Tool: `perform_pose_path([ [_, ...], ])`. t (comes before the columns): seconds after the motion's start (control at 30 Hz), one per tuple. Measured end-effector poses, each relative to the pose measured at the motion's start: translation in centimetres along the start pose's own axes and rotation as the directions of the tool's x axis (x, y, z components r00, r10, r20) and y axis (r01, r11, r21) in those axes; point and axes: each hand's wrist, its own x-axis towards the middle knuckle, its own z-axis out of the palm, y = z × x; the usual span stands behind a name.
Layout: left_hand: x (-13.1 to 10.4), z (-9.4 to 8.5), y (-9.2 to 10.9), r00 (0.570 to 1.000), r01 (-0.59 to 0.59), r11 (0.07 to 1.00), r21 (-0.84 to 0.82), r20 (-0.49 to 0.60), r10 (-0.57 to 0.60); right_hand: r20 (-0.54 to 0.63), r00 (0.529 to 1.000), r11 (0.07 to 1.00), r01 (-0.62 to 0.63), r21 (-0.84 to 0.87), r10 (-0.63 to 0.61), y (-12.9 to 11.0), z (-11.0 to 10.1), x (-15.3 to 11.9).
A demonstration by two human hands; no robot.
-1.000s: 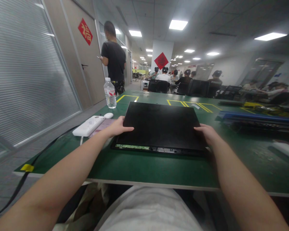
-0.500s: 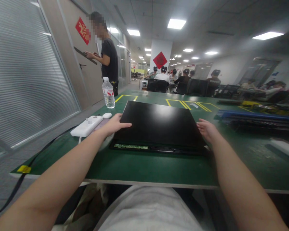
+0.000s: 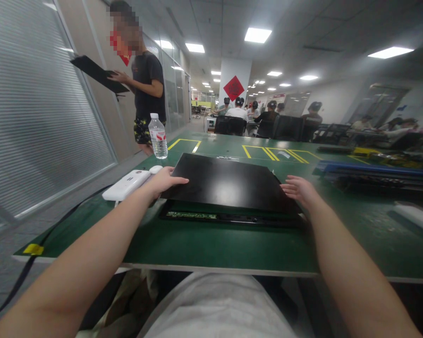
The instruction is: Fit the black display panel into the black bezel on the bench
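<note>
A flat black screen panel [image 3: 225, 183] lies between my hands, slightly tilted, above a thin black frame [image 3: 239, 219]. A strip of green circuit board [image 3: 192, 215] shows along the frame's near edge. My left hand [image 3: 165, 182] grips the panel's left edge, thumb on the glossy face and the other fingers mostly hidden. At the right edge, my right hand [image 3: 299, 190] has its fingertips against the panel, the fingers fairly straight. The rest of the frame is covered by the panel.
On the green table [image 3: 211, 251] are a water bottle [image 3: 158, 136], a white power bank [image 3: 127, 185] and a round white object [image 3: 156, 169] at left. Blue-edged panels [image 3: 370, 173] lie at right. A standing person [image 3: 148, 80] holds a dark flat panel; several people sit beyond.
The screen panel has shifted left, and its far edge has come lower. Both hands moved slightly left with it. The standing person has come nearer, to the left.
</note>
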Motion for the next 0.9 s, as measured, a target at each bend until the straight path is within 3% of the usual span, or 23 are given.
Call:
perform_pose_path([
  [0.57, -0.3, 0.3, 0.8, 0.998, 0.053, 0.990, -0.132, -0.035, -0.058, 0.003, 1.000, 0.994, 0.018, -0.105, -0.018, -0.2, 0.5, -0.5],
  [0.9, 0.4, 0.6, -0.5, 0.997, 0.073, 0.978, -0.198, 0.046, -0.065, -0.033, 0.998, 0.988, 0.040, -0.151, -0.046, 0.1, 0.2, 0.2],
])
